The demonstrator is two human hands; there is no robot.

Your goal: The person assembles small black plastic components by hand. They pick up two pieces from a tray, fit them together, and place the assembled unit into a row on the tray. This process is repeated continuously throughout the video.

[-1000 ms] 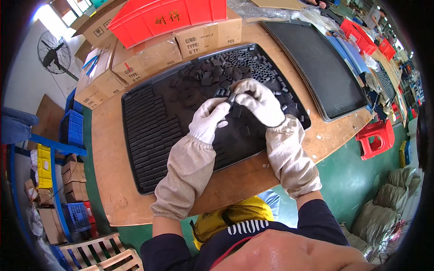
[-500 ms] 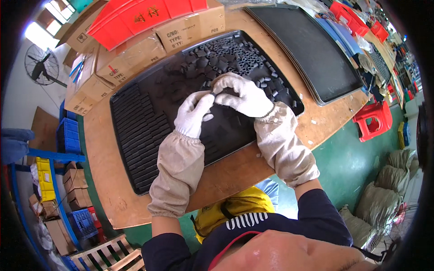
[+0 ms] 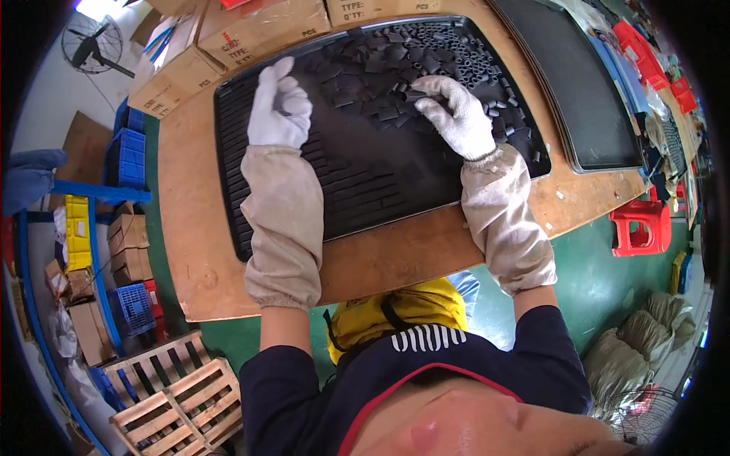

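Observation:
My left hand (image 3: pixel 280 110), in a white glove, is over the left part of a large black tray (image 3: pixel 365 228). Its fingers are curled together with the tips pointing away from me; anything they hold is hidden. Beneath and around it lie black strips (image 3: pixel 342 190) in close rows. My right hand (image 3: pixel 462 120), also gloved, reaches to the near edge of a loose pile of flat black pieces (image 3: pixel 372 64). A small dark piece (image 3: pixel 416 96) shows between its thumb and forefinger. Several short black tubes (image 3: pixel 475 61) lie in the tray's far right corner.
Cardboard boxes (image 3: pixel 258 34) stand along the tray's far side on the wooden table (image 3: pixel 205 281). More black trays (image 3: pixel 585 99) are stacked at the right. A red stool (image 3: pixel 640 228) stands on the floor right of the table, and a wooden pallet (image 3: pixel 179 406) lies lower left.
My hands were together over the tray's middle, fingers meeting at a small dark piece. They have parted: the left went to the rows at left, the right to the pile. The view has shifted.

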